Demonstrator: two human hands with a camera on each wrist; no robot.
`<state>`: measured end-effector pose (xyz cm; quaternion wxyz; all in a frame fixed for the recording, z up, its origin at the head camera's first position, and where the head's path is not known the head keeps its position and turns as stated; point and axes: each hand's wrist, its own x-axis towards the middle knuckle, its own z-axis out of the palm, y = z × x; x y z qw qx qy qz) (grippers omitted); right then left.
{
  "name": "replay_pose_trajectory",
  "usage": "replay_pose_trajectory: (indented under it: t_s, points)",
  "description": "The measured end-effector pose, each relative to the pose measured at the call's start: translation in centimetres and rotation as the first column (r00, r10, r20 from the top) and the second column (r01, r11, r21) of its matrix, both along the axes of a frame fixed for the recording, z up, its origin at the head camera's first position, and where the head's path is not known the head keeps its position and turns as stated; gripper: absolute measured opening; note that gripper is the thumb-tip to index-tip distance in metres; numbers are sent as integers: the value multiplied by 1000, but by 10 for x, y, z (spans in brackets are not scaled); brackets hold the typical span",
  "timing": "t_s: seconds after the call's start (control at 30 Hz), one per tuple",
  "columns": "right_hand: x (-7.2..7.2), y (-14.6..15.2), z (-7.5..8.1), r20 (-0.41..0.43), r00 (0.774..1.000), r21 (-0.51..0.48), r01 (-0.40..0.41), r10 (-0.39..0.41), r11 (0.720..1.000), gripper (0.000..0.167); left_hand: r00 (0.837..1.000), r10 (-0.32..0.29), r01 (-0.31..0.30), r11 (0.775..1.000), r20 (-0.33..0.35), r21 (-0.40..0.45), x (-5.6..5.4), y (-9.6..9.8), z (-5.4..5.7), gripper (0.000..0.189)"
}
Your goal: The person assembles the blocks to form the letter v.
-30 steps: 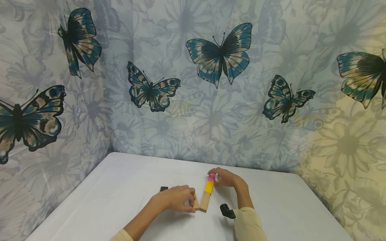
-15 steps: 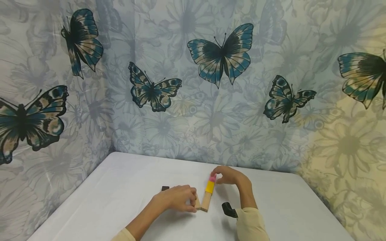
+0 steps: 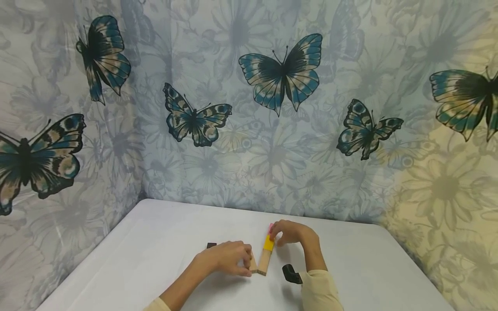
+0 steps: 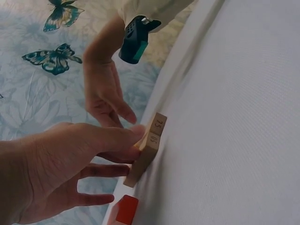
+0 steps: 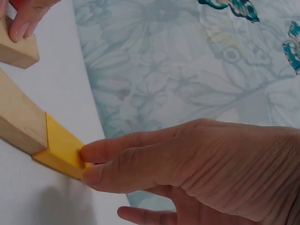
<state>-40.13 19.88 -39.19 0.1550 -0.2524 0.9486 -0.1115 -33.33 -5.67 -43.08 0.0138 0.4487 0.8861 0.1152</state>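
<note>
Two light wooden blocks lie on the white table, meeting at their near ends like a V in the head view. My left hand [image 3: 229,258] pinches the left wooden block [image 4: 140,166], its thumb at the end with printed digits. Beyond the right wooden block [image 3: 264,261], in line with it, sits a yellow block [image 5: 61,147], its end flush against the wood. My right hand [image 3: 292,233] grips the yellow block's far end between thumb and index finger. A pink piece [image 3: 270,226] shows past the yellow, partly covered by the fingers.
A red block [image 4: 126,209] lies beyond the left hand's fingers. Left of that hand in the head view is a dark block [image 3: 211,245]. A black camera [image 3: 292,274] is worn at the right sleeve. Butterfly-patterned cloth walls [image 3: 272,172] stand behind the table.
My right hand has moved from the pink piece at the far end, nearer to me, onto the yellow block. The left hand keeps its place on the wooden block.
</note>
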Motion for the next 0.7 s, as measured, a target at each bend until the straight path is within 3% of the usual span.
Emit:
replay_pose_trajectory:
  t_s: [0.17,0.33,0.53,0.7]
  points:
    - [0,0,-3,-6,1000,3,-24,24,1000,29,998,15,-18,999,-67,-38,0,-2,-2,15]
    - [-1,0,-4,-2,1000,-8,-21,21,1000,27,992,49,-48,999,-116,11,-6,-10,3,18]
    - [-6,1,-4,-9,999,6,-42,42,999,27,992,117,-114,992,-54,50,-10,-37,14,27]
    - [-7,-1,-4,-11,999,16,-50,50,999,27,990,135,-135,991,34,-8,-12,-54,6,35]
